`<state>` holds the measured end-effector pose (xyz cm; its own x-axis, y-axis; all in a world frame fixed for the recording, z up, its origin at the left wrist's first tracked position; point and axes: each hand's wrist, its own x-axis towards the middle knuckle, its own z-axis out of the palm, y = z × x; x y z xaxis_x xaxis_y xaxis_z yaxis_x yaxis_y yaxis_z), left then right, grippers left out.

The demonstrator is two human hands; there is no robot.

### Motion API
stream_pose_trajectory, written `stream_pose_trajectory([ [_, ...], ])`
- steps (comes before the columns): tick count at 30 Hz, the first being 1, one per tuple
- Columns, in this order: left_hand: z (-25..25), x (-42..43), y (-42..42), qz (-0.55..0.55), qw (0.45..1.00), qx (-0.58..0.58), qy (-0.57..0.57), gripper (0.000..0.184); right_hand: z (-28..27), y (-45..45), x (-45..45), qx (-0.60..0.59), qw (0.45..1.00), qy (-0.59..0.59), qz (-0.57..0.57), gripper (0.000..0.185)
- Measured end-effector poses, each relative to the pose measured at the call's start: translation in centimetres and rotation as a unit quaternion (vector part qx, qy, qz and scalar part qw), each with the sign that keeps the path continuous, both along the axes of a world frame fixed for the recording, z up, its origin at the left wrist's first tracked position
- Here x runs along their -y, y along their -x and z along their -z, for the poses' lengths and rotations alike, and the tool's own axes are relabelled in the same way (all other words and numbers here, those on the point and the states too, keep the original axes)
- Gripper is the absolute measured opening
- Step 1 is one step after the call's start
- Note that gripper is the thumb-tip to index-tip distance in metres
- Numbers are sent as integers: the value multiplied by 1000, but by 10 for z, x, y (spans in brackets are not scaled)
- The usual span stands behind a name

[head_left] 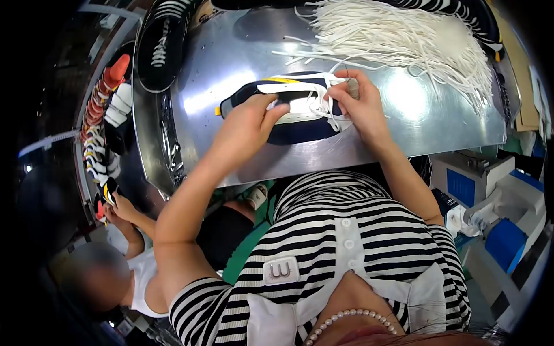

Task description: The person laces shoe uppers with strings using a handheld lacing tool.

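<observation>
A dark shoe with white lace panels and a yellow stripe (303, 134) lies on its sole on the metal table, toe pointing right. My left hand (245, 124) grips the shoe near its heel and opening, its thumb over the collar and some fingertips hidden. At the front of the lacing, my right hand (362, 106) pinches a white shoelace (333, 122) between thumb and fingers. A small grey wrap (353, 88) sits on one of its fingers. Loose lace loops hang over the tongue and eyelets.
A large pile of white laces (398, 40) covers the back right of the metal table (213, 69). A black shoe (158, 55) stands at the back left. Shoe parts line a rack (95, 132) at left, where a co-worker's hands (124, 210) hold one. Machines (490, 196) stand right.
</observation>
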<state>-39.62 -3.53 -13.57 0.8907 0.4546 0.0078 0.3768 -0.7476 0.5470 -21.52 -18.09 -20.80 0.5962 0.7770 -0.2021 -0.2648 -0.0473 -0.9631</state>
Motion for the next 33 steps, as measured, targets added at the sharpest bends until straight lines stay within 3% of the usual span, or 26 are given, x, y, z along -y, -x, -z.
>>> stream_pose_trajectory([
  [1,4,-3,-9,-73,973,-47,214,39,-1,0,-2,10,1000,18,-10,37],
  [2,8,-10,-21,-138,894,-86,417,42,1,3,-4,23,1000,14,-10,37],
  [3,11,-13,-30,-193,770,-121,597,46,3,6,-7,34,999,10,-7,37],
  [4,18,-9,-32,-202,762,-87,609,48,3,10,-9,46,999,6,-1,37],
  [6,38,-4,-38,-212,747,-23,630,53,-6,13,-7,50,999,10,-11,37],
  [10,15,8,-30,-235,809,-91,531,44,-19,17,1,135,989,49,-41,36],
  [15,17,27,-30,-244,844,56,475,27,-28,18,-1,258,956,110,-80,34],
  [18,22,30,-30,-233,860,78,448,25,-32,21,-2,278,949,122,-87,35],
  [24,26,28,-28,-214,872,110,427,21,-33,20,15,251,964,10,-83,27],
  [27,25,26,-29,-214,869,95,436,25,-41,15,22,318,946,42,-56,21],
  [33,29,28,-29,-188,891,100,400,18,-46,9,21,334,936,80,-78,15],
])
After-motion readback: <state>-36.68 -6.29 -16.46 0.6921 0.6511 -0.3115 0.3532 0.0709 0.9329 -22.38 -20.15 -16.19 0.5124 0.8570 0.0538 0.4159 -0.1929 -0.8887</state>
